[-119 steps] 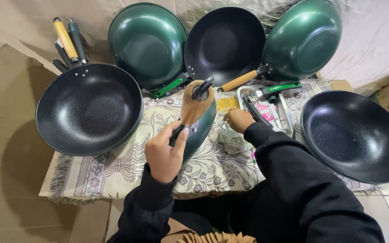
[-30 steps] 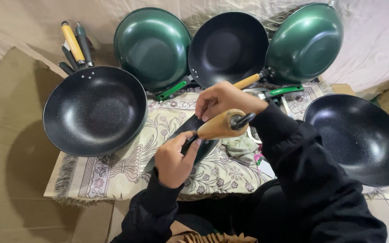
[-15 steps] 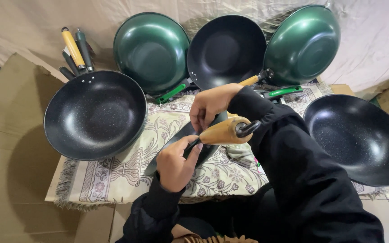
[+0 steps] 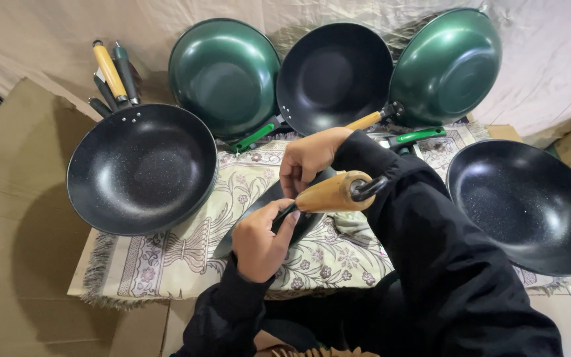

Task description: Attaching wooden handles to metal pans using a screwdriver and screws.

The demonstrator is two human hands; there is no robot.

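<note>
The left hand (image 4: 259,241) grips the base of a wooden handle (image 4: 330,192) fitted to a dark pan (image 4: 269,211) held on edge. Just above it, the right hand (image 4: 308,158) pinches the pan's rim, over a patterned cloth (image 4: 166,254).

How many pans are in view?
6: black pan at left; green pan, black pan and green pan propped behind; black pan at right; held pan edge-on, mostly hidden by the hands.
</note>
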